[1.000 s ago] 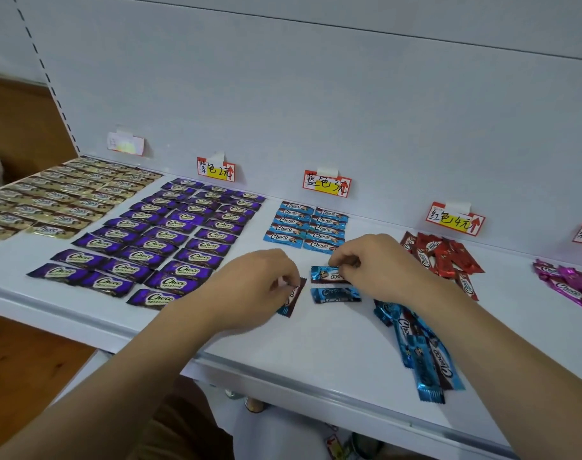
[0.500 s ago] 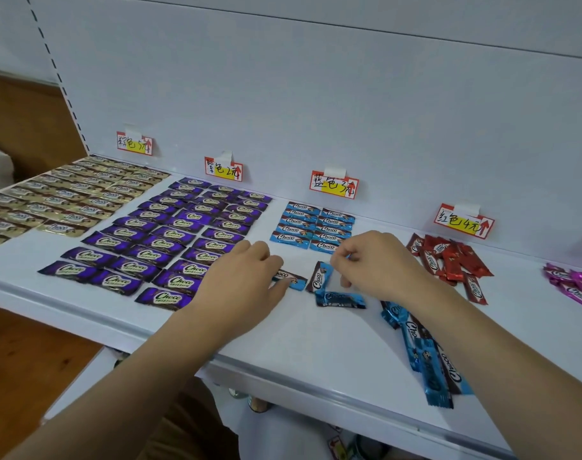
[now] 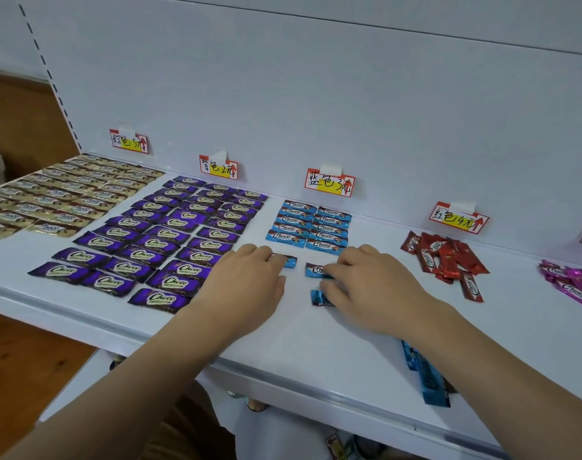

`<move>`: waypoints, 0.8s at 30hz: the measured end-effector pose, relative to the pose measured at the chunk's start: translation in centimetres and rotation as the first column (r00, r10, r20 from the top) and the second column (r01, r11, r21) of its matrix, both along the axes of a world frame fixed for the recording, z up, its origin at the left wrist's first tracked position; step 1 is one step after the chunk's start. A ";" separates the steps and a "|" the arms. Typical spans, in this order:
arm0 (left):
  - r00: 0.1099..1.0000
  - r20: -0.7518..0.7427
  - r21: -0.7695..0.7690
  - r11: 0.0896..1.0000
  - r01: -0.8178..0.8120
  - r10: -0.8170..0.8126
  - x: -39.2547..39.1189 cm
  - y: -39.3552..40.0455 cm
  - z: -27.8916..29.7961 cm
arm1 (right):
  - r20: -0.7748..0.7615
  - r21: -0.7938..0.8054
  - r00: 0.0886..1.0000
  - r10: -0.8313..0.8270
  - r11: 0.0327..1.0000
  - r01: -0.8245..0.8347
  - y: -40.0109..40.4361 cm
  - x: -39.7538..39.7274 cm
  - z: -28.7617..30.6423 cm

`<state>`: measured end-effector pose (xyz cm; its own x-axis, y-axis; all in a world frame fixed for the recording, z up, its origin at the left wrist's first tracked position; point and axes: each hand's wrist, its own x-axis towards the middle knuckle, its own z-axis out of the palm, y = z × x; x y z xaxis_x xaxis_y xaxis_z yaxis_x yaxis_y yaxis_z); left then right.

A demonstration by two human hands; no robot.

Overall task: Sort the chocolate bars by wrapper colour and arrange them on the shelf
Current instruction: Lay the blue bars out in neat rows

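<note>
On the white shelf [image 3: 316,340], two neat columns of blue-wrapped bars [image 3: 307,227] lie below the blue label [image 3: 329,183]. Just in front of them, my left hand [image 3: 246,280] rests with its fingers on a blue bar [image 3: 289,261] that lies flat under the left column. My right hand [image 3: 372,287] touches a second blue bar [image 3: 313,270] under the right column with fairly straight fingers. A third blue bar [image 3: 317,297] lies partly hidden below that hand. A loose pile of blue bars [image 3: 427,380] sits near the front edge, half covered by my right forearm.
Gold bars [image 3: 50,200] in rows fill the far left and purple bars [image 3: 157,240] lie in a grid beside them. A loose red pile [image 3: 442,260] sits under the red label [image 3: 458,220]. Pink bars [image 3: 571,283] lie at the right edge.
My left hand laid its blue bar flat and slid it up toward the left column. My right hand turned its bar level and set it under the right column.
</note>
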<state>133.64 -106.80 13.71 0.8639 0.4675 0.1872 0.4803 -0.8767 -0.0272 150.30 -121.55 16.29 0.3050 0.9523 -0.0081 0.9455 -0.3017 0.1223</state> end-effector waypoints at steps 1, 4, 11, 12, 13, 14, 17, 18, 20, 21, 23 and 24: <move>1.000 -0.002 0.005 1.000 -0.002 0.002 0.2 -0.1 -0.1 | -0.008 0.005 1.000 -0.015 1.000 0.015 -0.1 -0.3 -0.1; 1.000 -0.003 0.013 1.000 -0.022 0.022 1.0 -0.1 -0.3 | 0.000 -0.001 0.999 -0.043 0.999 0.043 0.3 -1.3 -0.1; 0.999 0.010 0.019 0.999 -0.051 0.051 2.0 0.5 -0.8 | 0.009 0.055 0.993 -0.115 0.992 0.114 1.8 -1.9 -0.7; 0.999 0.019 0.010 0.999 -0.050 0.050 2.0 0.5 -0.9 | 0.003 0.048 0.992 -0.126 0.991 0.125 1.8 -1.9 -0.6; 0.998 0.029 0.000 0.999 -0.049 0.049 1.9 0.6 -1.0 | -0.004 0.047 0.992 -0.127 0.991 0.127 1.7 -1.8 -0.6; 0.998 0.039 -0.007 0.999 -0.049 0.049 1.9 0.6 -1.1 | -0.007 0.047 0.992 -0.123 0.991 0.123 1.6 -1.8 -0.7; 0.997 0.049 -0.002 0.999 -0.051 0.051 1.9 0.7 -1.3 | 0.016 0.042 0.993 -0.114 0.993 0.113 1.4 -1.7 -0.9; 0.998 0.048 -0.002 0.999 -0.051 0.051 2.0 0.7 -1.3 | 0.021 0.043 0.993 -0.114 0.993 0.113 1.5 -1.6 -0.9; 0.998 0.040 -0.003 0.999 -0.049 0.049 2.2 0.7 -1.3 | 0.023 0.042 0.993 -0.115 0.993 0.114 1.6 -1.6 -0.9; 0.998 0.038 -0.003 0.999 -0.048 0.048 2.2 0.7 -1.3 | 0.022 0.041 0.993 -0.114 0.993 0.113 1.7 -1.6 -0.8; 0.998 0.041 -0.004 0.999 -0.050 0.050 2.2 0.8 -1.4 | 0.021 0.034 0.994 -0.110 0.993 0.109 1.7 -1.6 -0.8; 0.998 0.043 -0.004 0.999 -0.052 0.052 2.2 0.8 -1.4 | 0.020 0.028 0.994 -0.107 0.994 0.107 1.7 -1.6 -0.8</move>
<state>135.80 -105.96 12.27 0.8298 0.5121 0.2220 0.5257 -0.8507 -0.0026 148.69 -119.80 15.52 0.4049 0.9140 0.0247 0.9049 -0.4045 0.1325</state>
